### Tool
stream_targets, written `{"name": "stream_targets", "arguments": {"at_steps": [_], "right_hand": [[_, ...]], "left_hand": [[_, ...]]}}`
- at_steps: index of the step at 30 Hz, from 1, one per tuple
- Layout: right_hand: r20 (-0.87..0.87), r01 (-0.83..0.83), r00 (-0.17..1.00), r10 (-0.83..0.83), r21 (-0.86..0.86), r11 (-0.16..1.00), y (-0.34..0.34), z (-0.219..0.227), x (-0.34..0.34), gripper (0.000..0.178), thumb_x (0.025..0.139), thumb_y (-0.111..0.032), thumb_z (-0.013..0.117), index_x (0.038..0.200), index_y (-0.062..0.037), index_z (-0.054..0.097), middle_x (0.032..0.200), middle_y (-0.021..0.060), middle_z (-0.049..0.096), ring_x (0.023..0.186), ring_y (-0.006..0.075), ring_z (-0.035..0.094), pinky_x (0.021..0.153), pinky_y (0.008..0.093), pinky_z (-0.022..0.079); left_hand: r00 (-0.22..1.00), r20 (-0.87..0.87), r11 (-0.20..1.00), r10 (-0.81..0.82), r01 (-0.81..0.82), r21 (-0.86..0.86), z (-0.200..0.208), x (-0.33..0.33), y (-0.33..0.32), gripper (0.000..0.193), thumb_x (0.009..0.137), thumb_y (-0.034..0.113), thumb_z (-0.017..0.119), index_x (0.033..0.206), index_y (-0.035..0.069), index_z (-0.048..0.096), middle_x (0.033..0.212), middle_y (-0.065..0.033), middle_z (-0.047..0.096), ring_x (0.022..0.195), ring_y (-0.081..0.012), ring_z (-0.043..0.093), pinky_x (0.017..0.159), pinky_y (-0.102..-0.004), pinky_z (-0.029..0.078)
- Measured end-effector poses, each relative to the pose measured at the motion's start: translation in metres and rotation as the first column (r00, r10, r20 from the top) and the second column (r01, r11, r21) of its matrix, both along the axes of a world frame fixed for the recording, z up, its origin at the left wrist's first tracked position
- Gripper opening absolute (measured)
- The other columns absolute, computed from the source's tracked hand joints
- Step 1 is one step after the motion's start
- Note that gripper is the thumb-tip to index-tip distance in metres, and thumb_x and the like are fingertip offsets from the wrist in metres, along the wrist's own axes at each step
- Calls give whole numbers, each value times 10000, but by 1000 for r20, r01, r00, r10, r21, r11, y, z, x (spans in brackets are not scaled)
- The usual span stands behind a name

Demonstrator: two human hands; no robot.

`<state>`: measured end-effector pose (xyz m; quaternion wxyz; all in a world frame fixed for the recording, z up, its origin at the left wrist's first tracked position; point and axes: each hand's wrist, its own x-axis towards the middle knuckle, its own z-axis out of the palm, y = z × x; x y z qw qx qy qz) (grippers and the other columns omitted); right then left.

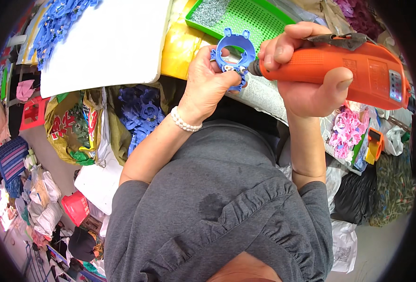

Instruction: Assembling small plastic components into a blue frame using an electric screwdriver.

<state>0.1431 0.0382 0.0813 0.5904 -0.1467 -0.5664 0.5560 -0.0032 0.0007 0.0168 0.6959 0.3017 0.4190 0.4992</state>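
Note:
My left hand [207,80] grips a blue plastic part [247,44], a ring with small tabs on top and a narrower bracket below. Pale metal bits show on that bracket. My right hand [298,80] is wrapped around an orange electric screwdriver [330,70], held level with its dark tip toward the left. The tip meets the right side of the blue part, near the bracket; whether a screw sits there is hidden. Behind both hands lies a green perforated tray [264,23], with a heap of small silver screws [209,12] at its left end.
A white board [104,47] covers the table's left, with blue parts [62,28] piled beyond it. Below it, a bag of blue parts [142,113] stands near a yellow bag [64,127]. Pink parts [346,129] lie at right, above a black bag [356,195].

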Motion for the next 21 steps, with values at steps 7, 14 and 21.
{"name": "stream_targets", "arguments": {"at_steps": [7,14,21], "right_hand": [[10,8,1000,-8,-2,1000,-1,-5,-1,781,772,-703,439,1080,13,502,763,67,533,626,189,506,632,359,429],[46,-83,996,81,60,995,-6,-7,-1,720,743,-674,522,1007,-4,507,723,59,510,588,177,490,597,345,412],[3,-137,991,137,32,990,-5,0,6,761,745,-679,517,1081,2,479,771,58,524,626,176,498,636,340,409]], "left_hand": [[999,34,999,40,-39,-33,8,2,-3,379,694,-87,563,1028,-7,404,834,-101,600,657,-154,613,596,-287,535],[985,75,988,154,-155,4,6,12,-4,395,677,-106,561,1026,-13,401,858,-102,589,690,-150,606,574,-292,540],[987,127,995,101,-99,-25,7,10,-7,406,688,-99,545,1048,7,389,870,-117,589,707,-194,626,577,-305,539]]}}
